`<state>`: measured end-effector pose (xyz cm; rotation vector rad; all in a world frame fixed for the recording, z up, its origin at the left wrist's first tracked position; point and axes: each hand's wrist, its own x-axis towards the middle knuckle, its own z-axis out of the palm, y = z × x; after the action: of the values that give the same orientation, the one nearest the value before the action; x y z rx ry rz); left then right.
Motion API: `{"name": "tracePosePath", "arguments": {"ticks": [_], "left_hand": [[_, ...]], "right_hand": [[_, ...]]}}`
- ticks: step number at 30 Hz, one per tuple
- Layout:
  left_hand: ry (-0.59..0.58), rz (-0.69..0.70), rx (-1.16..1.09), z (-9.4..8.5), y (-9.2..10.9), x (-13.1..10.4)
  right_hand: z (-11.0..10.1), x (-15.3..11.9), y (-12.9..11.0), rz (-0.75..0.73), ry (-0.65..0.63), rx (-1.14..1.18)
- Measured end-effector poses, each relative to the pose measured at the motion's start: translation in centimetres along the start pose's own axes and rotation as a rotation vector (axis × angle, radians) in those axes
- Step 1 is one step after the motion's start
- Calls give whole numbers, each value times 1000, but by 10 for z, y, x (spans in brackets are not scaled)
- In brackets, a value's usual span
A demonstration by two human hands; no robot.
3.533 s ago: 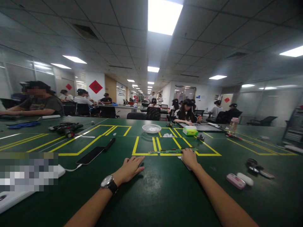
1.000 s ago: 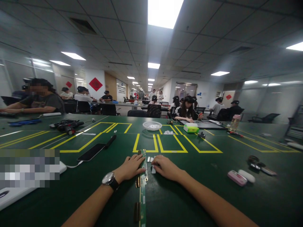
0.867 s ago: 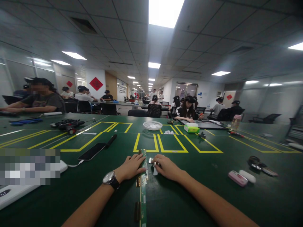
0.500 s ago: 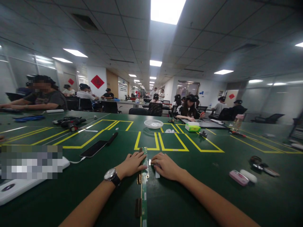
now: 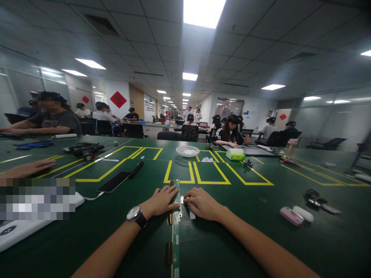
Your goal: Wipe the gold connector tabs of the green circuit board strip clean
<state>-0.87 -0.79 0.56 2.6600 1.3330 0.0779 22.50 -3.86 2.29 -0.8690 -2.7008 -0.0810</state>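
Note:
A long, narrow green circuit board lies on the table, running from between my hands toward me. Brown-gold flex strips stick out along its left side. My left hand rests on the board's far part, fingers stretched out and thumb on its surface. My right hand, fingers bent together, pinches a small silvery piece at the board's right edge. Below the right fingers a pale flat strip shows in part; whether the hand holds it I cannot tell.
A white basket stands ahead on the green table. A phone with a cable and a white device lie left. Another person's hand reaches in there. A pink case and a white case sit right.
The co-worker's hand at the left has reached further over the table. My hands stay almost in place; the silvery piece sits slightly closer to the board.

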Motion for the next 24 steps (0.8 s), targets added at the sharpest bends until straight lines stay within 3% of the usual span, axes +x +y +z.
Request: {"name": "tracePosePath", "arguments": {"ticks": [24], "left_hand": [[13, 6, 18, 3, -1, 1]], "right_hand": [[4, 0, 0, 10, 20, -1]]}}
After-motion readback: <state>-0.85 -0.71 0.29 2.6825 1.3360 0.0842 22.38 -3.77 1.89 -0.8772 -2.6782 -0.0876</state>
